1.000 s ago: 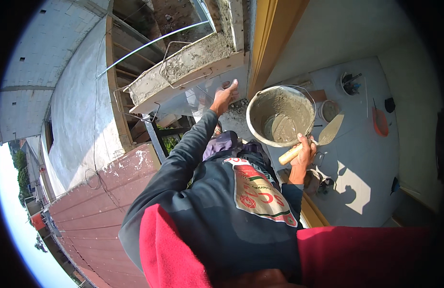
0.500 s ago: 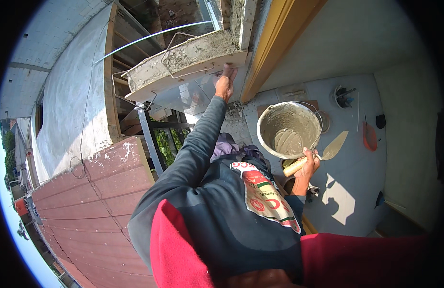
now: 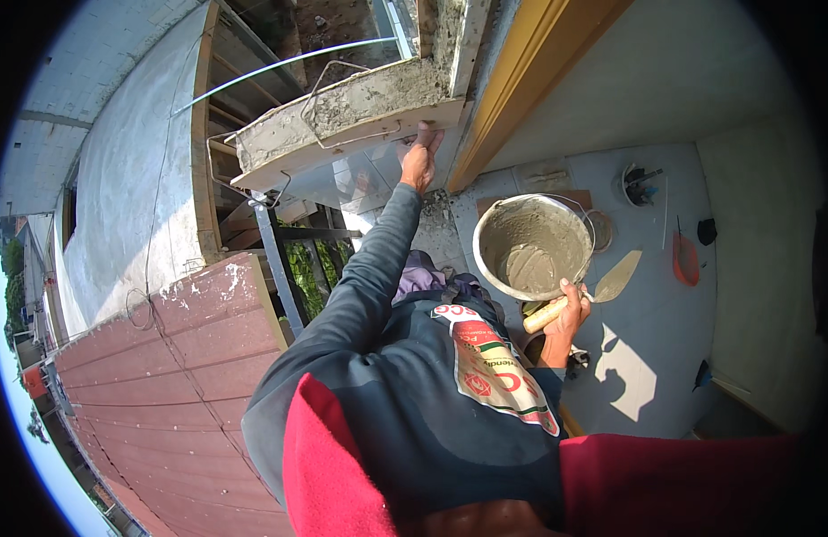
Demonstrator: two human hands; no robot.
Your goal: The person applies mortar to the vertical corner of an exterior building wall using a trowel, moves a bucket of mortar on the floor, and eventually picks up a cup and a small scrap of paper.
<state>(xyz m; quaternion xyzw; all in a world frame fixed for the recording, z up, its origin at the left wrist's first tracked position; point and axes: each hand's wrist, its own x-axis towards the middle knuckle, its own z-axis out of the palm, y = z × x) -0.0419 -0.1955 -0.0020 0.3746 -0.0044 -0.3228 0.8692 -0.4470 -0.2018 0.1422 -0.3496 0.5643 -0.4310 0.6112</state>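
Observation:
My left hand (image 3: pixel 418 163) reaches up with its fingers closed at the edge of a pale flat board (image 3: pixel 351 134) along a rough mortar ledge (image 3: pixel 369 97). Bent wire clamps (image 3: pixel 317 109) hook over ledge and board. My right hand (image 3: pixel 571 313) grips a trowel by its wooden handle (image 3: pixel 546 316); the blade (image 3: pixel 619 277) points away to the right. Directly beyond that hand is a bucket (image 3: pixel 487 259) with wet grey mortar (image 3: pixel 530 251) inside. Its wire handle arches on the right side. The right hand touches the bucket's near rim; whether it bears the bucket's weight I cannot tell.
A yellow-brown frame (image 3: pixel 521 89) rises right of the ledge. On the tiled floor (image 3: pixel 665 331) stand a small bucket of tools (image 3: pixel 636 183) and an orange-red scoop-shaped thing (image 3: pixel 686 259). At left are a dark metal railing (image 3: pixel 280 259) and a reddish roof (image 3: pixel 154 376).
The bucket, trowel and right hand have shifted slightly left in the picture. The left hand stays at the same spot on the board.

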